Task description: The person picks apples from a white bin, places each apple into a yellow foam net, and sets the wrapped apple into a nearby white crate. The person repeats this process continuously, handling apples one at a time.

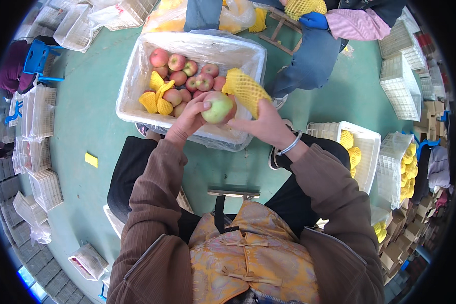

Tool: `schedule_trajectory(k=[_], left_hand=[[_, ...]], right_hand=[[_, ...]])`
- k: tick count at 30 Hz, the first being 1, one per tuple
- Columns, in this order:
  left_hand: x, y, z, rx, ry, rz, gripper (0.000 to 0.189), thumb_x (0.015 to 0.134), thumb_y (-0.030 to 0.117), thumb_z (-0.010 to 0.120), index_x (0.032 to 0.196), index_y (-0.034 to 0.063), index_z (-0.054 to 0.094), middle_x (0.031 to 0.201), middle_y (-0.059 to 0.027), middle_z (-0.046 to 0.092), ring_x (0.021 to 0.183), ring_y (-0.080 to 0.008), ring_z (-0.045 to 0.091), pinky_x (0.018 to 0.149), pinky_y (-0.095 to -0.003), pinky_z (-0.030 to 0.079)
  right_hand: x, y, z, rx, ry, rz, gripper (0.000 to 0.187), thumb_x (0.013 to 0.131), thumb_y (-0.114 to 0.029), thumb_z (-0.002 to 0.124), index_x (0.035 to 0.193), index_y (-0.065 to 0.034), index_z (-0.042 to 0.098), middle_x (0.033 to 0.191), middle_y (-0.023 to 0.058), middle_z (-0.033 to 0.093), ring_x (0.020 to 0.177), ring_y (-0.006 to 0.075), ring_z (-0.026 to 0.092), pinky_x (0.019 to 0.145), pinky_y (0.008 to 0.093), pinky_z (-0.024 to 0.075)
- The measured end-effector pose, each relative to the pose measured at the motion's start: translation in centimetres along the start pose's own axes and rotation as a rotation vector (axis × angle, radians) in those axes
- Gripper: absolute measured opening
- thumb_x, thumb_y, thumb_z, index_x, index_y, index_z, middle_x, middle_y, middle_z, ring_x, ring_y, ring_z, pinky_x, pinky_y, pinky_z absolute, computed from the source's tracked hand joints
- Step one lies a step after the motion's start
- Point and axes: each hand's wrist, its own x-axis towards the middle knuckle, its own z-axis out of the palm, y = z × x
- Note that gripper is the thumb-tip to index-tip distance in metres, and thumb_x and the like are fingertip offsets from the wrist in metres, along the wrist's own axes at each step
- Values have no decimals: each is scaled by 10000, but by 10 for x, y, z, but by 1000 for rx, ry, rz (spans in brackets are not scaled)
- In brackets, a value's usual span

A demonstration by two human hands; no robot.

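My left hand [186, 121] grips a green and pale red apple [217, 108] above the near side of a white crate [131, 78] lined with clear plastic. A yellow foam fruit net [246, 90] is held in my right hand [271, 125], which wears a bracelet at the wrist. The net stands just behind and to the right of the apple, not around it. Below lie several red apples [178, 78] in the crate. Several loose yellow foam nets [162, 93] rest at its left side. My hands hide part of the crate's near edge.
Opposite, a person's blue-gloved hand [314, 20] is by another yellow net [306, 7]. At my right stand a white crate [370, 152] and a plastic-lined crate [389, 167], both with net-wrapped fruit. A yellow piece [91, 160] lies on the green floor. More crates [38, 114] line the left.
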Motion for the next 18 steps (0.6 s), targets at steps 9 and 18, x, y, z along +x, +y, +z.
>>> schedule_trajectory(k=[9,18], left_hand=[[-91,19,57,368,403,-22,597,961,503,550,1244,-22,557,1115,-130,649,886,-143,675,680,-275,570],[-98,-21,110,-104,88,189,341,951,132,590,1259,-8,556,1197,-87,625,1035,-166,626,889,-317,523]], right_hand=[[-34,-47,17,366,-252,104,698,728,-190,826,1307,-1,485,1208,80,586,1090,164,578,944,317,476],[-63,-56,-6,911,-543,223,766,716,-100,805,1374,-11,424,1300,70,547,1194,172,530,1043,333,420]])
